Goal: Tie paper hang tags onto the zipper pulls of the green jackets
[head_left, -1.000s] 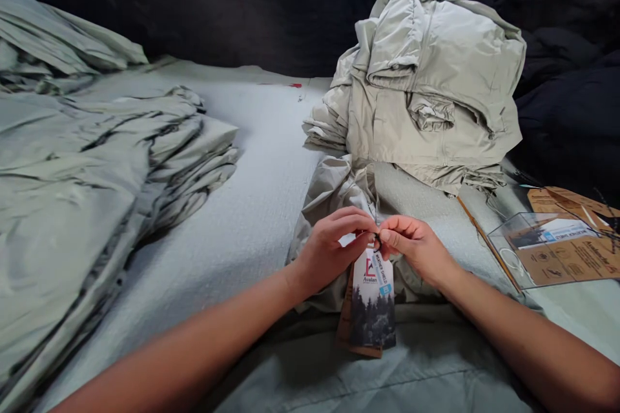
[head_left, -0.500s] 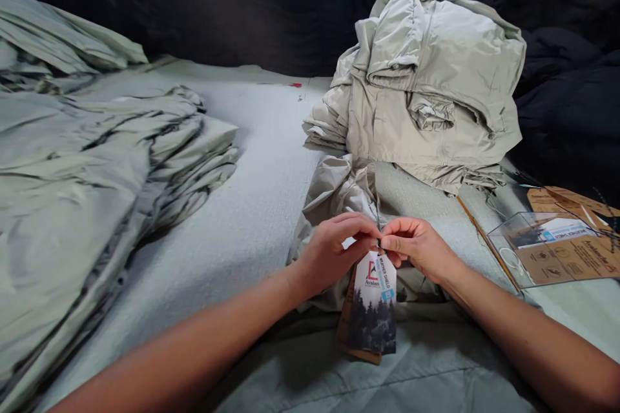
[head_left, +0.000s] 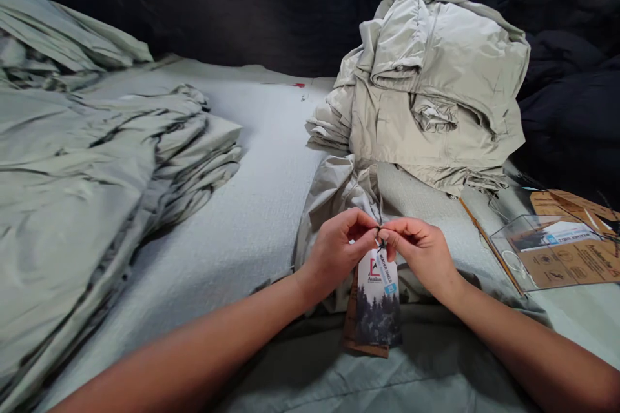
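My left hand [head_left: 339, 248] and my right hand [head_left: 420, 250] meet at the centre, each pinching a dark tag string [head_left: 380, 197] between thumb and forefinger. Below the fingers hang the hang tags [head_left: 378, 310]: a white one with a dark forest print in front, a brown card partly hidden behind it. The string runs up to a light grey-beige garment [head_left: 334, 187] lying under and beyond my hands. A small dark knot or loop shows just beneath the fingertips. Greyish fabric [head_left: 368, 381] spreads along the near edge.
Folded beige jackets [head_left: 445, 77] are stacked behind at right. Greyish-green garments [head_left: 77, 174] lie piled at left on the white table surface [head_left: 261, 161]. On the right sit a clear plastic box [head_left: 557, 255] with tags and a thin brown stick [head_left: 489, 245]. Dark fabric stands behind.
My hands have shifted slightly up at the string, and more of the dark knot shows below the fingers. The tags have swung a little to the right. The view has moved slightly.
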Motion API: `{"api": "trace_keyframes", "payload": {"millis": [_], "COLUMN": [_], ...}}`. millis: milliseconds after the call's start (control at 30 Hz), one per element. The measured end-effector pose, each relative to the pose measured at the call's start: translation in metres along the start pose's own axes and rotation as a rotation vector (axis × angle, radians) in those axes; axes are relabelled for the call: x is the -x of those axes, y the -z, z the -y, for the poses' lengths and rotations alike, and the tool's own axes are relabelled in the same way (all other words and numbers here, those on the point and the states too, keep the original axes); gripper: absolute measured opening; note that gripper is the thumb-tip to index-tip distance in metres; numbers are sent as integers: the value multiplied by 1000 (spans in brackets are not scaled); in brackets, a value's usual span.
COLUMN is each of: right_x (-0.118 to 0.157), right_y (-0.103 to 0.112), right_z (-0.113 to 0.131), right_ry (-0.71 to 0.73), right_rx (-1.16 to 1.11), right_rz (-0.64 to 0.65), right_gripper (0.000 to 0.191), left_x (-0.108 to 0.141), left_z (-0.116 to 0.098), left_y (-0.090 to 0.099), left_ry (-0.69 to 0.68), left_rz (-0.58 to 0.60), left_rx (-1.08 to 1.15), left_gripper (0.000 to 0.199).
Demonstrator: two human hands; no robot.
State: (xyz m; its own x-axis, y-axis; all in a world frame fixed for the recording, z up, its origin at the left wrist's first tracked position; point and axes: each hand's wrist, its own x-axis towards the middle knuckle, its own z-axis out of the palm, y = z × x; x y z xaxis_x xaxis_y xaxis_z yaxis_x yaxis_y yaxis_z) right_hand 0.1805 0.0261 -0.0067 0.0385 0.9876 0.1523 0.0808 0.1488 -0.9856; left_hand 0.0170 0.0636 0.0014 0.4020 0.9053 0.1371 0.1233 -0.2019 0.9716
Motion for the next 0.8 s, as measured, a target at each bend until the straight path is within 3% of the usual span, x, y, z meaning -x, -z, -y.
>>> {"api": "trace_keyframes", "payload": {"millis": [533, 800], "right_x": [3, -2], "right_y": [-1, -4], "right_z": [-1, -6], "right_ry": [124, -104], "right_rx": [264, 8], "right_rz": [16, -24], "right_gripper": [13, 19], "left_x": [-4, -4], "left_z": [11, 8], "left_y": [-1, -2], "left_ry": [54, 89], "left_rz": [6, 23], "left_rx": [59, 190], "left_gripper": [17, 17]}}
